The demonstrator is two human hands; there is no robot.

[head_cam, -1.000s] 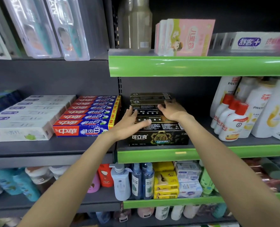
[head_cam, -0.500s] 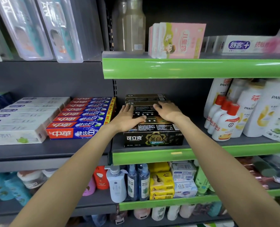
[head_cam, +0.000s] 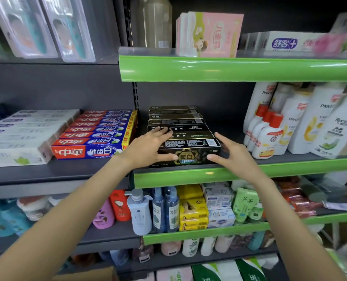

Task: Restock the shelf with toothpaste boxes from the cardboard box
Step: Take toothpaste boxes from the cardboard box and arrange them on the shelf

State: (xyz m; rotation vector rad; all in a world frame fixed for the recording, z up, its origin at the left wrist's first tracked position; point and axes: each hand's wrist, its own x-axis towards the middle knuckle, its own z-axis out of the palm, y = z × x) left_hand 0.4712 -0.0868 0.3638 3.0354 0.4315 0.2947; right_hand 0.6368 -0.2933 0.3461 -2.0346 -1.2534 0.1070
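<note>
You are facing a shop shelving unit whose green-edged shelf (head_cam: 290,166) is carrying the black toothpaste boxes (head_cam: 180,126), which are lying flat in a row running from the front edge back toward the rear wall at the shelf's left end. To their right, white shampoo bottles (head_cam: 302,118) are standing along the same shelf, and three smaller white bottles with red caps (head_cam: 267,132) are standing just in front of them. On the adjoining grey shelf (head_cam: 46,173) to the left, red and blue toothpaste boxes (head_cam: 95,134) are lying in a similar row, just beside the black ones, with white toothpaste boxes (head_cam: 26,134) further left. The frontmost black toothpaste box (head_cam: 191,154) is sitting at the front edge of the green shelf, its gold-printed face turned toward you. Your left hand (head_cam: 148,147) is resting over its left end, fingers straight and lying across the tops of the boxes, thumb reaching along the front face. Your right hand (head_cam: 232,157) is hovering just off its right end, fingers spread and gently curved, thumb pointing toward the front face, gripping nothing.
</note>
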